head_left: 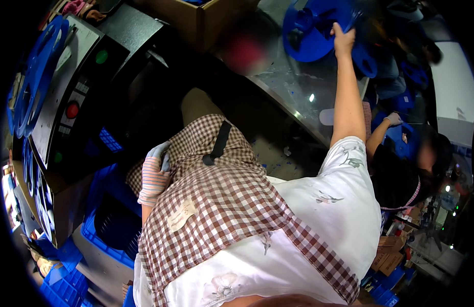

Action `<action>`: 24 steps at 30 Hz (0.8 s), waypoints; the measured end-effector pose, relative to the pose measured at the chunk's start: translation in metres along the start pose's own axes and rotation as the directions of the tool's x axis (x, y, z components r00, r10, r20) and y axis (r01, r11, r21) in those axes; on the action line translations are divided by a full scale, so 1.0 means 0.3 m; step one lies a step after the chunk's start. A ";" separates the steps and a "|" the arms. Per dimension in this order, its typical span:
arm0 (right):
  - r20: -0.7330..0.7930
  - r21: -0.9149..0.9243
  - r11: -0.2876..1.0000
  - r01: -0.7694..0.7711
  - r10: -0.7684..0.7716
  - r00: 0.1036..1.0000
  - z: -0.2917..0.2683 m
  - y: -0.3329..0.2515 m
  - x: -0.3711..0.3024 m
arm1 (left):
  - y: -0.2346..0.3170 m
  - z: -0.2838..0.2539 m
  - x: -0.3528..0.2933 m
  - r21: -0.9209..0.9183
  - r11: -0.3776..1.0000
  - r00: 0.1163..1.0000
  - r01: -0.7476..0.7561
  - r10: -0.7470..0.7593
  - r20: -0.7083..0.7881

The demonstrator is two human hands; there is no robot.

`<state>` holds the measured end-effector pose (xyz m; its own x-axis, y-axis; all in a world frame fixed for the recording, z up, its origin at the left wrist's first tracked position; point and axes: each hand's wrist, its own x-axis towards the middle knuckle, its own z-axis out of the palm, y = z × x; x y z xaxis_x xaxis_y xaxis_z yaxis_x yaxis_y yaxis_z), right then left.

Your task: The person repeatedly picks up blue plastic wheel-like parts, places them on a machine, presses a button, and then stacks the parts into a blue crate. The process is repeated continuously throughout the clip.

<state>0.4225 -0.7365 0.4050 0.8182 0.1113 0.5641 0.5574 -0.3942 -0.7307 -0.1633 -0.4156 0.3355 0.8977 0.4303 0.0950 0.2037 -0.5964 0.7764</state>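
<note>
My right hand (343,40) is bare and stretched out far over the metal table. It grips a blue plastic reel (319,48), a round disc with cut-out openings, by the edge of one opening. My left hand (156,174), in a striped knit glove with grey-blue fingertips, lies against the brown checked apron (211,194) at my side. Its fingers are loosely extended, with nothing seen in them. A smaller blue round piece (366,61) sits right of the gripped reel.
A dark machine panel with a red button (72,109) stands at left, with blue reels (42,77) beside it. Below is a blue crate (106,225). A cardboard box (198,18) sits at the top, near the metal table (293,87). A co-worker (401,174) works at right.
</note>
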 end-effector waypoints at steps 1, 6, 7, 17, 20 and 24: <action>-0.019 0.426 0.905 0.001 0.009 1.000 -0.027 -0.140 -0.001 | -0.012 0.011 -0.007 -0.017 1.000 1.000 0.002 -0.002 -0.019; 0.182 0.903 0.379 -0.203 0.091 0.979 -0.308 -0.356 -0.117 | -0.058 0.063 -0.004 -0.093 0.996 1.000 -0.009 0.008 -0.009; 0.198 0.913 0.350 -0.209 0.067 0.978 -0.322 -0.388 -0.164 | -0.050 0.061 0.003 -0.136 0.990 1.000 -0.026 0.028 0.013; 0.349 0.915 0.255 -0.314 -0.106 0.931 -0.187 -0.755 -0.424 | 0.049 0.004 0.128 -0.067 0.989 0.991 -0.130 0.131 0.018; 0.411 0.908 0.150 -0.391 -0.149 0.899 -0.138 -0.776 -0.420 | 0.021 0.019 0.071 -0.085 0.991 0.994 -0.103 0.099 -0.041; 0.450 0.892 0.140 -0.430 -0.178 0.875 -0.070 -0.808 -0.409 | -0.053 0.032 0.035 -0.110 0.992 0.997 -0.056 0.050 -0.060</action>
<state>0.1841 -0.6738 0.5209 0.6799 0.5784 0.4509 -0.1479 0.7103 -0.6882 -0.1533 -0.4081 0.3182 0.8818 0.4397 0.1708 0.1086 -0.5416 0.8336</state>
